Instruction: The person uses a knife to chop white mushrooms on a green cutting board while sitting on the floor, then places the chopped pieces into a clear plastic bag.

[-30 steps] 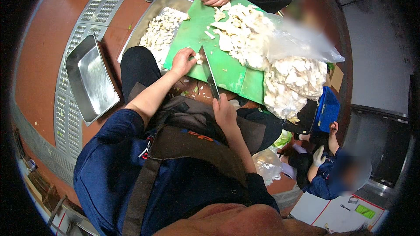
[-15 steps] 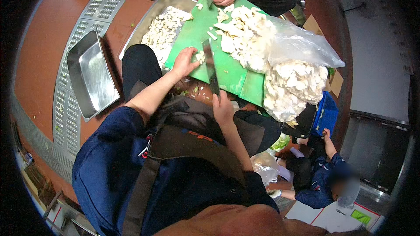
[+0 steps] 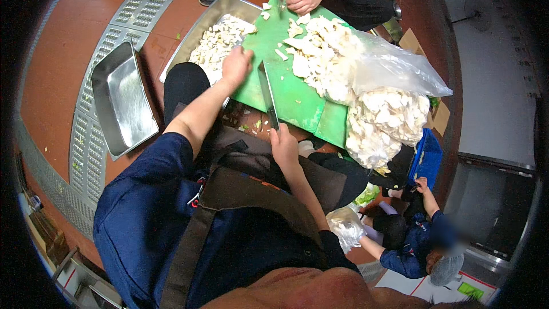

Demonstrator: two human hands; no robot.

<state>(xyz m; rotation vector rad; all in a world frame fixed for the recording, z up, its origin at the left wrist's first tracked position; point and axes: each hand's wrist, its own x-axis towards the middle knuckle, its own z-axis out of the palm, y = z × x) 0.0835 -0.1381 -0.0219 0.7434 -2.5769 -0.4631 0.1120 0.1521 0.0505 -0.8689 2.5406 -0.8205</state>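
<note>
Knife point(image 3: 267, 92) in R hand point(image 3: 285, 144), L hand point(image 3: 236, 65) nr chopped pcs point(image 3: 215, 44).

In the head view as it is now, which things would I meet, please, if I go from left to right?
Metal tray on the left side → left hand → knife in the right hand → lower bag of pale pieces → blue container.

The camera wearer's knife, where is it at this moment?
In the head view, the knife is near centre, in the grip of the right hand, blade over the green board, right of the left hand.
</note>
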